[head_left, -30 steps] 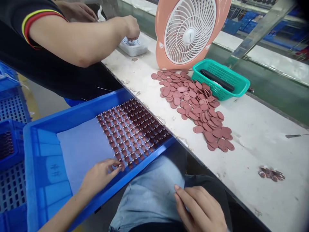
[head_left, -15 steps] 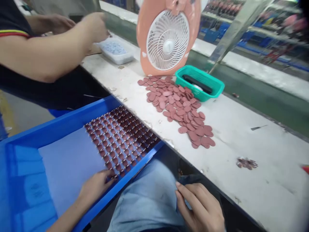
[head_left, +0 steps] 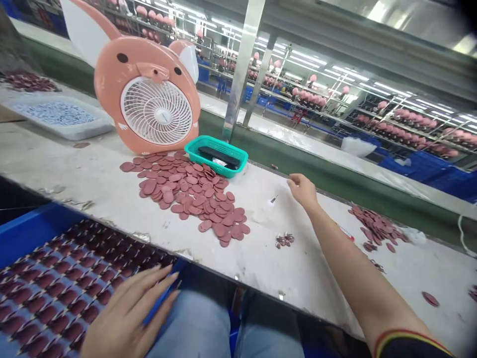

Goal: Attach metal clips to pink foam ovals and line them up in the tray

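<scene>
Rows of reddish-brown oval pieces lie in neat lines on a pale sheet inside a blue plastic tray at the near left, running out of view past the frame's edge. The left hand lies over the tray's near rim, fingers slightly spread and gently curved, pinching nothing that can be seen. Farther along the table, a loose pile of the same oval pieces spreads in a long heap, overlapping one another, just in front of a peach pig-shaped desk fan and a teal plastic basket holding a black bar-like object. A white tray of small blue bits sits at the far left, beside a dark heap of pieces. The right hand, on a bare forearm below a black sleeve with yellow and red stripes, is held open above the table, fingers loosely together, just beside a small white object; it touches nothing. A second, smaller heap of pieces lies farther right. Compared with the earlier view, the camera has swung right, and the right hand has moved from the jeans out over the table. Beyond the table, steel posts rise, and long racks of pink items run under bright ceiling lights in a large workshop.
</scene>
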Demonstrator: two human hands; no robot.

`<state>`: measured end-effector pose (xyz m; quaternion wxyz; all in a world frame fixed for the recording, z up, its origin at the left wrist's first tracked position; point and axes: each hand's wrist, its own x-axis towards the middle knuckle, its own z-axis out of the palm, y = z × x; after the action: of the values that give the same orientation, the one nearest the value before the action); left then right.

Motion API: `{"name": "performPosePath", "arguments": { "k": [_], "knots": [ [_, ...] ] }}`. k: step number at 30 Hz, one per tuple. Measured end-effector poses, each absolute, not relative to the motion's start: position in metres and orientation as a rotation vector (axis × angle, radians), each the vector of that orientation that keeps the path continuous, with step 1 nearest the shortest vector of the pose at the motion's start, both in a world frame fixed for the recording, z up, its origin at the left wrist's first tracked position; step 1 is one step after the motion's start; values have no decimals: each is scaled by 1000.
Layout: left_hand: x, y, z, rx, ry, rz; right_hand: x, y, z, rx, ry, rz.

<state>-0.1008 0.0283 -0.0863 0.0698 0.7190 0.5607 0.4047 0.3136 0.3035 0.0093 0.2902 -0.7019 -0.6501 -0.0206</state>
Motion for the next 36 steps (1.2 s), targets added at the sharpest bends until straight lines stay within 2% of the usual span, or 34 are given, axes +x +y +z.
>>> {"name": "performPosePath", "arguments": {
  "k": [5,13,17,20,24,29,32,36],
  "knots": [
    [-46,82,-52,2580,1675,1072,312,393,0,-2077,-1721,3],
    [-44,107,-47,2562,1891,858,319,442,-4,-2181,-1787,157],
    [-49,99,-48,2498,1852,875,327,414,5,-2147,-1816,245],
    [-49,95,-41,2396,1862,887,332,365,10,-2058,-1933,440],
    [-43,103,-18,2258,1865,708,335,286,11,-1903,-2117,708],
    [-42,117,4,2182,1847,466,313,214,17,-1736,-2174,618],
    [-38,112,2,1963,1687,719,284,200,14,-1652,-2183,605],
    [-21,87,-8,1253,1401,1115,252,201,4,-1592,-2090,674]
  ]
}}
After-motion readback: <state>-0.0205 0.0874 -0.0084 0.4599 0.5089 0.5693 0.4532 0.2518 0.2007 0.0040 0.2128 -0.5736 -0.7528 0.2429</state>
